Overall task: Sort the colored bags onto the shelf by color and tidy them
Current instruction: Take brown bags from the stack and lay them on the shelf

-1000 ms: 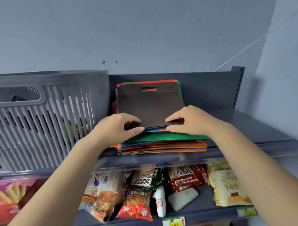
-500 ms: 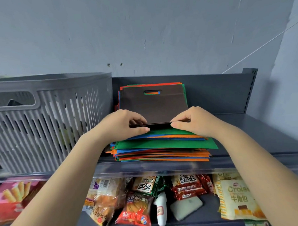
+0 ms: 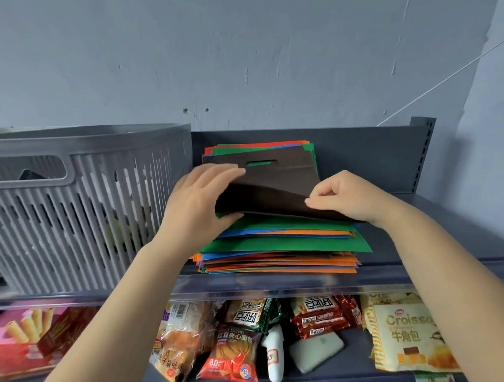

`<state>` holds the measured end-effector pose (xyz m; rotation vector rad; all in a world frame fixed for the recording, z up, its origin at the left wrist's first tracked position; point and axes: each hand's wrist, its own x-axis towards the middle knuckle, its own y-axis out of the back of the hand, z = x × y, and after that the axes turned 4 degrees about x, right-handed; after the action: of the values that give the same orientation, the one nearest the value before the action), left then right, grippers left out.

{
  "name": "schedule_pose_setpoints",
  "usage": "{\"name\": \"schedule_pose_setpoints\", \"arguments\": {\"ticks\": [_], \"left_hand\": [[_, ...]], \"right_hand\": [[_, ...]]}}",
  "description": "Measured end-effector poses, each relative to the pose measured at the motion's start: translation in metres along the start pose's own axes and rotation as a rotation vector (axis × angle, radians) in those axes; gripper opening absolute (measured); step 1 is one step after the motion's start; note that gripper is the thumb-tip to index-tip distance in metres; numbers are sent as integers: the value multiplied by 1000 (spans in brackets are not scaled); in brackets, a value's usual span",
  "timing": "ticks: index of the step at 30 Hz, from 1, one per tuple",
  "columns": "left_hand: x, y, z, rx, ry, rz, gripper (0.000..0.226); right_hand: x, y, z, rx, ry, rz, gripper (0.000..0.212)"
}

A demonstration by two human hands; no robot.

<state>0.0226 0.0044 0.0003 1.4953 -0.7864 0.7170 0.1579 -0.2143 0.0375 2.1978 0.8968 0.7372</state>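
A mixed stack of flat bags (image 3: pixel 283 244) in green, orange, blue and red lies on the grey top shelf (image 3: pixel 446 216). On top lies a dark brown bag (image 3: pixel 280 177) with a cut-out handle; its near edge is lifted off the stack. My left hand (image 3: pixel 198 200) grips the bag's near left corner, fingers over the top and thumb under it. My right hand (image 3: pixel 343 197) pinches the near right edge between thumb and fingers. A green bag (image 3: pixel 287 224) shows directly beneath.
A grey slatted plastic basket (image 3: pixel 71 206) stands left of the stack, close against it. The shelf's back panel (image 3: pixel 362 155) rises behind. Below, a lower shelf holds snack packets (image 3: pixel 235 351) and a croissant pack (image 3: pixel 406 336). A grey wall is behind.
Both hands have raised the brown bag's near edge higher off the stack, and my left hand has moved up over its corner. The view has tilted upward.
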Motion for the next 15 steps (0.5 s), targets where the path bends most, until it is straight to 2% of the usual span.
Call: {"name": "schedule_pose_setpoints", "arguments": {"ticks": [2, 4, 5, 7, 9, 13, 15], "left_hand": [[-4, 1, -4, 11, 9, 78, 73], [-7, 1, -7, 42, 20, 106, 72], [-8, 0, -7, 53, 11, 102, 67], [-8, -2, -10, 43, -27, 131, 40], [-6, -1, -8, -18, -43, 156, 20], [1, 0, -3, -96, 47, 208, 13], [3, 3, -2, -99, 72, 268, 11]], "right_hand": [[1, 1, 2, 40, -59, 81, 33], [5, -3, 6, 49, -67, 271, 31], [6, -5, 6, 53, -52, 379, 30], [5, -9, 4, 63, -4, 486, 29], [2, -12, 1, 44, 35, 402, 25], [-8, -23, -5, -76, 69, 104, 11], [-9, -28, -3, -173, 82, 85, 14]]}}
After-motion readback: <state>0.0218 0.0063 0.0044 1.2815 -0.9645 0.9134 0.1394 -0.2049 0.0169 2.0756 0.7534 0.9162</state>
